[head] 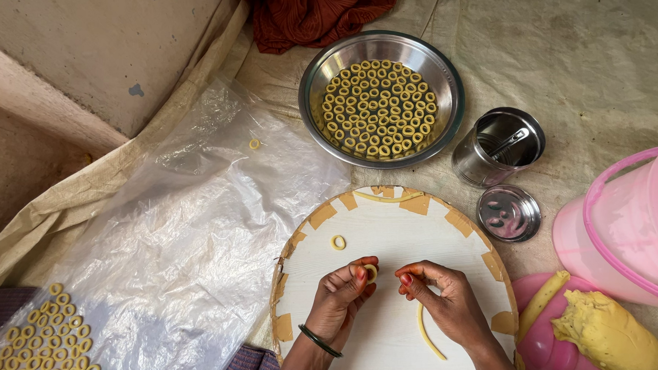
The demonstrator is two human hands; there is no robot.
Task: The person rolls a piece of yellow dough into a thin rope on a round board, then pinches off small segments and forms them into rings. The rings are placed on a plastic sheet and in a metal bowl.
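My left hand (342, 296) pinches a small yellow dough ring (370, 270) between thumb and forefinger above a round white board (386, 232). My right hand (446, 297) holds the top end of a thin dough strand (426, 333) that trails down across the board. One finished ring (338, 242) lies on the board to the upper left of my hands. A long dough rope (376, 197) curves along the board's far edge.
A steel bowl (315, 81) full of dough rings sits beyond the board. A steel canister (498, 146) and its lid (508, 213) stand to the right, beside a pink bucket (627, 220). A dough lump (607, 334) rests on a pink lid. Several rings (45, 335) lie on clear plastic sheeting (187, 223).
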